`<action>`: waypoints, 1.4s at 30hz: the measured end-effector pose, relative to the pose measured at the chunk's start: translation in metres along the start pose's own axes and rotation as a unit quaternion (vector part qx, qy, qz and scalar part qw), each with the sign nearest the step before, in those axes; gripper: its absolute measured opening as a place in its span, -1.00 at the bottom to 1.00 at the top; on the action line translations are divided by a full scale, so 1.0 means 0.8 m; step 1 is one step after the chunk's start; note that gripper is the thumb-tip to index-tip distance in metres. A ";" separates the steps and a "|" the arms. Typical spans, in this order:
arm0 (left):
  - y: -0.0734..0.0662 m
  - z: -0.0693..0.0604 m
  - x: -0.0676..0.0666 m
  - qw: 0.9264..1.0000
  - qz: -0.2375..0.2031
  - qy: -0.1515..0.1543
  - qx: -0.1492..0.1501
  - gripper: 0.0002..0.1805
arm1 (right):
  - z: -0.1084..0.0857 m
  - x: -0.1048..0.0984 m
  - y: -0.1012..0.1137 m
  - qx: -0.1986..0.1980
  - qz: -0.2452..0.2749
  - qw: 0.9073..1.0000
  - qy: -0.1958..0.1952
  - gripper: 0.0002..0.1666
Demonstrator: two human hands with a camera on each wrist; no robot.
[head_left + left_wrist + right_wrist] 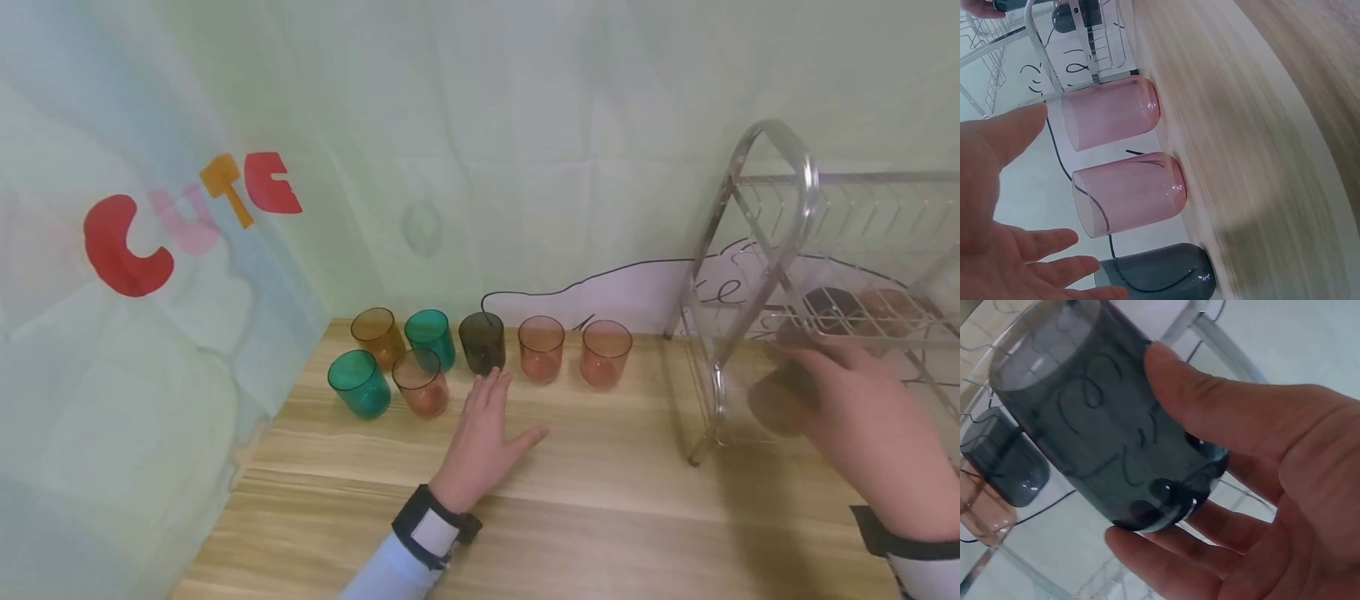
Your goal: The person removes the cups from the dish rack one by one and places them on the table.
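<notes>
Grey and see-through, the cup (1085,437) is in the right hand (873,433), raised over the right part of the surface (615,475), just by the rack (791,175). That hand grips it with the thumb along the wall and the fingers curled about the rounded base, the mouth pointing away from the palm. The left hand (480,442) holds nothing, its fingers extended, nearest a dark cup (482,348) by the back edge of the surface; whether a fingertip touches it cannot be told. Two pink cups (542,357) stand to its right along that edge, and four more cups (360,387) cluster towards the back left corner.

The cup should be light and stiff; glass or hard plastic cannot be told apart here, so it is best treated as fragile. Its smooth, shiny wall would likely slip in slack or wet fingers. The surest hold looks to be the lower wall and base, where the material seems thickest; the thin rim is likelier to chip, above all against the rack's bars
</notes>
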State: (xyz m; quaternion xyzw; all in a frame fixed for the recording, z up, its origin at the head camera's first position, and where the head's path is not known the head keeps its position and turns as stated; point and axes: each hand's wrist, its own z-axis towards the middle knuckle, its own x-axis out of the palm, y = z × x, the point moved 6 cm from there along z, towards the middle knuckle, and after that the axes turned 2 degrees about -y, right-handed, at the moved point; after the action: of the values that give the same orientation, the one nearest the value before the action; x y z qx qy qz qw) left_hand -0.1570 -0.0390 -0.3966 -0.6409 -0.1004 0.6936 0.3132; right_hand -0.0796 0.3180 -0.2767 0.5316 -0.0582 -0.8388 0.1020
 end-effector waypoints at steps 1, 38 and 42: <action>0.000 0.000 0.000 1.000 0.000 0.000 -0.001 0.07 | -0.002 -0.002 0.002 -0.001 -0.004 1.000 0.000 -0.40; -0.010 0.011 -0.025 0.962 -0.262 -0.030 -0.069 -0.09 | 0.001 -0.005 0.115 -0.046 0.110 0.992 0.042 -0.24; -0.013 0.014 -0.028 0.941 -0.323 -0.025 -0.095 -0.07 | 0.005 -0.002 0.129 -0.039 0.138 0.989 0.019 -0.24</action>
State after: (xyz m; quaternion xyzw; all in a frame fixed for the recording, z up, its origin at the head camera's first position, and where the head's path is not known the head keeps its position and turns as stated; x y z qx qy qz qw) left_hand -0.1646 -0.0405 -0.3703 -0.5833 -0.3753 0.5583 0.4552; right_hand -0.0714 0.2178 -0.2525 0.5294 -0.0965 -0.8083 0.2388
